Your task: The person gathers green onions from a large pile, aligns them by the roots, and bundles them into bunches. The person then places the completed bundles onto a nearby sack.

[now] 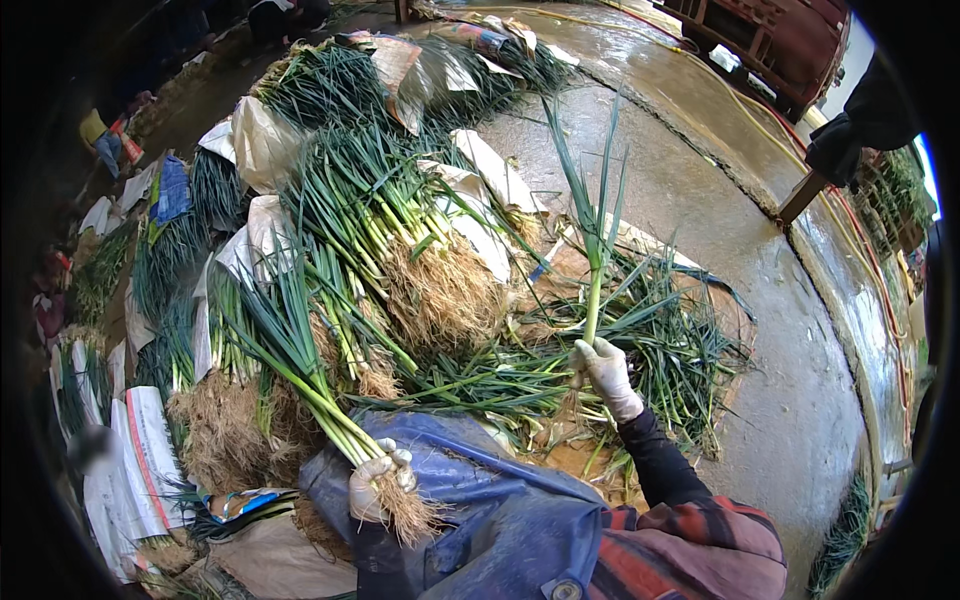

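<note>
Over the blue waterproof apron on my lap, my left hand, in a whitish glove, grips a bunch of green onions just above their tan roots. The green leaves of that bunch slant up and to the left. My gloved right hand holds a single green onion upright by its lower stem, its leaves spreading upward. Beneath the right hand lies a heap of loose green leaves and stalks. Ahead, a large pile of green onions shows its thick mat of roots facing me.
More bundles of green onions lie at the back and left, partly wrapped in woven sacks. Wet concrete floor stretches to the right, crossed by a groove. Hoses run along it near a reddish vehicle. Other people are at the far left.
</note>
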The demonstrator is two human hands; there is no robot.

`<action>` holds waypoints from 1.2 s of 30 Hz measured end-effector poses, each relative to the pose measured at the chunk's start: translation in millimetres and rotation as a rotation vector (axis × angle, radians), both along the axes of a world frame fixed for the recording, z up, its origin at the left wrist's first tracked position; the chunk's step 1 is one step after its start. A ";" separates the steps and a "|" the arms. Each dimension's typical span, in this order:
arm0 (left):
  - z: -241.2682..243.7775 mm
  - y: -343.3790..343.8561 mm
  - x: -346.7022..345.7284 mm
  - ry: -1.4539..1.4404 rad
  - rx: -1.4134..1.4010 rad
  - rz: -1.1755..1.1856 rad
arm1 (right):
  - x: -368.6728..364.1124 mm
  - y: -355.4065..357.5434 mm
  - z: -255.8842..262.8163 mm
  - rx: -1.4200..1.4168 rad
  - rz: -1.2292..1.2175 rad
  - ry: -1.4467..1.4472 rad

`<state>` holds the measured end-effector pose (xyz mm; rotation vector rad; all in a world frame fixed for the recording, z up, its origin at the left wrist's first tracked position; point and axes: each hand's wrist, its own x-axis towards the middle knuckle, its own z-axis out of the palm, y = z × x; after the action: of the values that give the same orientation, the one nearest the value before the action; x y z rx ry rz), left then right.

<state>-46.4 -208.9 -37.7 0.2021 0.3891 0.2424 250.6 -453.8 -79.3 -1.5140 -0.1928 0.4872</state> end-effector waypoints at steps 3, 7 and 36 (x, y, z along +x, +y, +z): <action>-3.8 0.2 -3.3 0.010 0.009 -0.016 | -7.0 9.0 9.1 -0.098 0.033 0.010; -2.7 -2.0 -5.5 0.074 0.090 -0.015 | -15.8 22.2 16.4 -0.070 0.081 0.031; -13.1 -26.4 3.4 0.006 -0.185 -0.061 | -113.0 157.0 49.0 -0.050 1.194 0.281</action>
<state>-43.0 -235.4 -50.7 0.0330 0.4084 0.1442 137.6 -296.8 -30.2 -1.2252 -0.8785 1.6375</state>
